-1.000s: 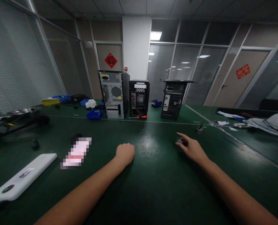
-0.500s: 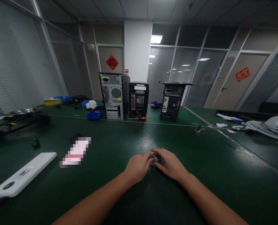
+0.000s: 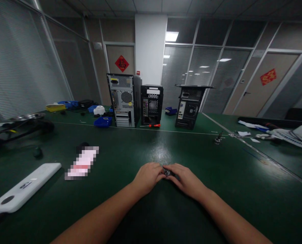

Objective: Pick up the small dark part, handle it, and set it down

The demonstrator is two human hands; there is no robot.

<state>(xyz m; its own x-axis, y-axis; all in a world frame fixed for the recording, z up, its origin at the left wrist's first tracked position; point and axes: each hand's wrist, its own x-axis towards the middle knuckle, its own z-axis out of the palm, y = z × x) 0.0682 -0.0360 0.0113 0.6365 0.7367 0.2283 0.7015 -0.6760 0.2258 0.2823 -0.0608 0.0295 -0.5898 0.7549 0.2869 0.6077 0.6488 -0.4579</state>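
A small grey metallic part point(image 3: 167, 172), round at its visible end and darker behind, lies between my two hands low over the middle of the green table point(image 3: 110, 203). My right hand point(image 3: 188, 178) curls around it from the right, thumb below and fingers above. From the other side my left hand point(image 3: 149, 176) closes in, its thumb and fingertips pressed together at the part's near left end. The fingers cover most of the part, so its exact kind cannot be made out.
Three computer cases point(image 3: 124, 100) stand at the back, with a red-handled screwdriver point(image 3: 154, 125) and a blue tray point(image 3: 103, 122) near them. A white elongated device point(image 3: 26, 188) and a blurred-out pink item point(image 3: 83, 164) lie left. A small metal piece point(image 3: 218, 138) stands right.
The grey part has turned between my fingers, and its round end now faces me more. My left hand has shifted slightly left. The whole view has tilted down a little.
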